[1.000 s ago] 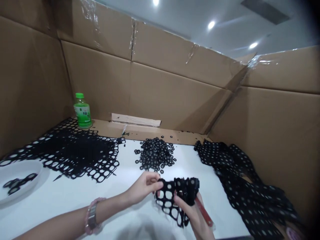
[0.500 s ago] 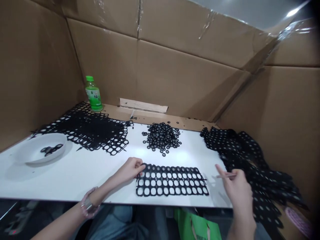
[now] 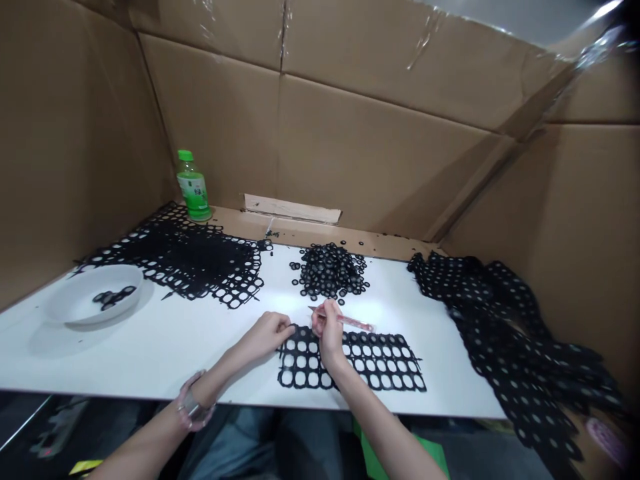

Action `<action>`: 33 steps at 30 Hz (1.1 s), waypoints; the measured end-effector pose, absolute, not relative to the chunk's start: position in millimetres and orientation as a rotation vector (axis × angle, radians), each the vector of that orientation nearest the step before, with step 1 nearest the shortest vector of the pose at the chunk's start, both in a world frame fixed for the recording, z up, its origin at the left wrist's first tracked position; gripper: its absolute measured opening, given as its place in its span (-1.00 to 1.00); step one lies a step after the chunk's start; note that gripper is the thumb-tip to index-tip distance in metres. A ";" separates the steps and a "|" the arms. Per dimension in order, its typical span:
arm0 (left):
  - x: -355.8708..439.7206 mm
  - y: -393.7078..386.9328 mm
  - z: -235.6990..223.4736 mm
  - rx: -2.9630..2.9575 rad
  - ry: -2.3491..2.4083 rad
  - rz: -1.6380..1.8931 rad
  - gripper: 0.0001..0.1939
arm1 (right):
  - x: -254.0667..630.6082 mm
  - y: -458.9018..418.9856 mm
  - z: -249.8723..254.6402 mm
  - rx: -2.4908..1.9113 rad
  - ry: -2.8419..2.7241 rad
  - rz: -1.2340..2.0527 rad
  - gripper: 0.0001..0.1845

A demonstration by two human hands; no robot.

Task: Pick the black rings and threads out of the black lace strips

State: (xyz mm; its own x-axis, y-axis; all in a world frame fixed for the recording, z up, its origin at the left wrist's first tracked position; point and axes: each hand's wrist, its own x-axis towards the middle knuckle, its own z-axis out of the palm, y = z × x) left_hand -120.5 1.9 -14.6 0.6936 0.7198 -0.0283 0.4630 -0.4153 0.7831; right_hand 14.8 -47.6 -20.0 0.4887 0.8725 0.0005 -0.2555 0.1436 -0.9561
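A black grid sheet (image 3: 378, 365) with rows of openings lies on the white table. Its back row is filled with small dark rings, and white shows through the rows in front. My left hand (image 3: 273, 330) pinches the sheet's back left corner, fingers closed. Over the sheet's left half, my right hand (image 3: 330, 333) is closed around a slim pinkish pointed tool (image 3: 356, 323), its dark tip aimed left; the exact kind is unclear. Just behind this hand is a heap of small black rings (image 3: 330, 270). My right forearm hides part of the sheet.
Black grid sheets (image 3: 200, 260) are piled at the left, near a white bowl (image 3: 65, 310) holding a few black pieces. Behind them stands a green bottle (image 3: 194, 193). More dotted black sheets (image 3: 500, 320) hang over the right edge. Cardboard walls (image 3: 375, 153) enclose the table.
My right hand has moved left with the tool, from beyond the sheet's right end to over its left half. My left hand stays at the corner. The view has shifted slightly.
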 end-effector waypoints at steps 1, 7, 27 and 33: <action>-121.4 3.0 -14.7 2.079 0.904 0.402 -0.70 | 15.9 -46.9 -27.9 -1.153 -0.684 0.949 -0.70; -128.1 6.0 -14.0 2.070 0.911 0.397 -0.68 | 19.6 -53.0 -30.6 -1.289 -0.846 0.860 -0.70; -129.7 3.0 -11.7 1.876 0.876 0.404 -0.71 | 10.0 -52.8 -27.9 -1.505 -1.270 0.563 -0.70; -128.3 4.5 -17.6 1.801 0.835 0.432 -0.72 | 25.3 -50.9 -29.6 -1.355 -0.963 0.767 -0.72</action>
